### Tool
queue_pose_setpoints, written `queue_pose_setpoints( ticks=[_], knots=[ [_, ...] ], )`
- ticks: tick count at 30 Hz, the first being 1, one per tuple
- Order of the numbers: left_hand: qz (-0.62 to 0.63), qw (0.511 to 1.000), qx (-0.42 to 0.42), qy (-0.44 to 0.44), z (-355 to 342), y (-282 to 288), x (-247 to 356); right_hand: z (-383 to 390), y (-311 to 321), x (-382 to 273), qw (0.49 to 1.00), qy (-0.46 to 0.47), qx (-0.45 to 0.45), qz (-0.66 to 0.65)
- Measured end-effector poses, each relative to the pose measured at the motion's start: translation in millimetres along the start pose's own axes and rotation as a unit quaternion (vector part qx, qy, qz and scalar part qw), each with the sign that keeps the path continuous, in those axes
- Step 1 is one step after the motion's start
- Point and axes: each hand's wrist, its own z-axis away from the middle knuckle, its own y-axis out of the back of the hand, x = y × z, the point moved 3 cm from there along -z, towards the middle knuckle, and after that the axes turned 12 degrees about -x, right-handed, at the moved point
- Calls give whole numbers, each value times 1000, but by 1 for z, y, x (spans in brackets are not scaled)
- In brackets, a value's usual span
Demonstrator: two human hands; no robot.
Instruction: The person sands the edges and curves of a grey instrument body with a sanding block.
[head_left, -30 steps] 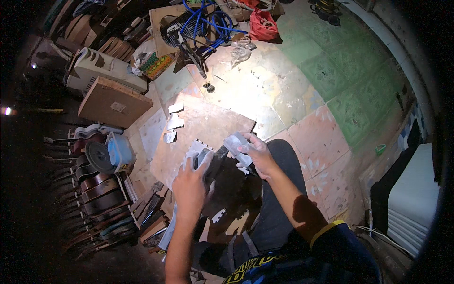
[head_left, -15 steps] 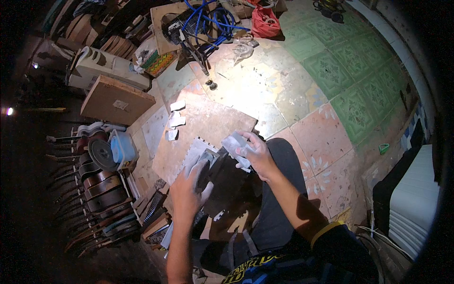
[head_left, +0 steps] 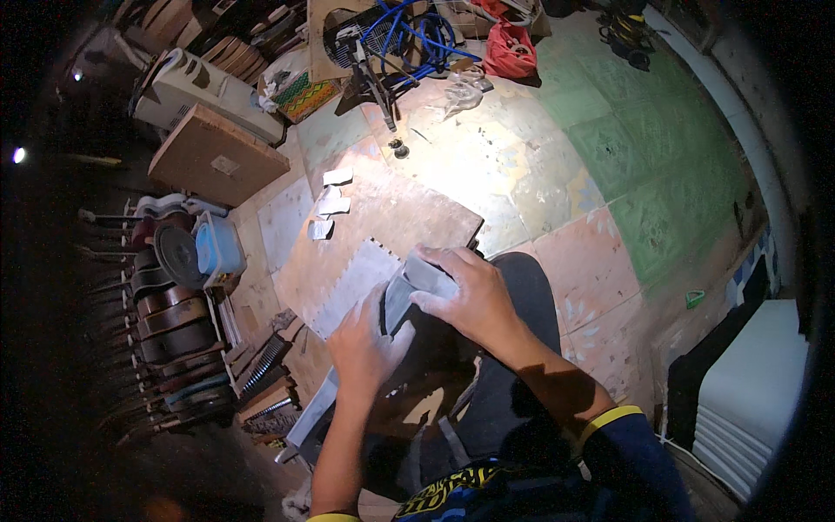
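Note:
My left hand (head_left: 364, 344), dusty with pale powder, is closed around a small dark grey block (head_left: 399, 301). My right hand (head_left: 474, 294) grips a pale grey, folded-looking piece (head_left: 430, 277), its thumb and fingers on either side. The piece meets the block's upper right side; whether it is paper or sanding sheet I cannot tell. Beneath and beyond my left hand, a light grey sheet with a jagged edge (head_left: 361, 283) lies on a brown wooden board (head_left: 400, 213). Several torn white scraps (head_left: 333, 205) lie toward that board's far left.
Along the left stands a rack of curved, rounded pieces (head_left: 165, 300) beside a blue plastic tub (head_left: 219, 246). A fan-like grille with blue hose (head_left: 417, 39) and a red bag (head_left: 511, 50) are at the back. White stacked panels (head_left: 748, 383) stand at right.
My right hand has brought the pale grey piece down and left against the block. The block has tilted in my left hand. The view has shifted slightly.

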Motion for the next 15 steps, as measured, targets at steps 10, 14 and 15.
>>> queue_pose_setpoints(
  ticks=[10, 14, 15],
  knots=[
    [19, 997, 68, 34, 15, -8, -23, 8, -19, -21, 996, -10, 8, 87],
    [22, 996, 20, 79, 12, 1, -15, -2, -14, -14, 996, 3, 54, 75],
    [21, 996, 19, 80, 12, 0, -15, 13, -19, -31, 995, 15, 25, 93]
  ],
)
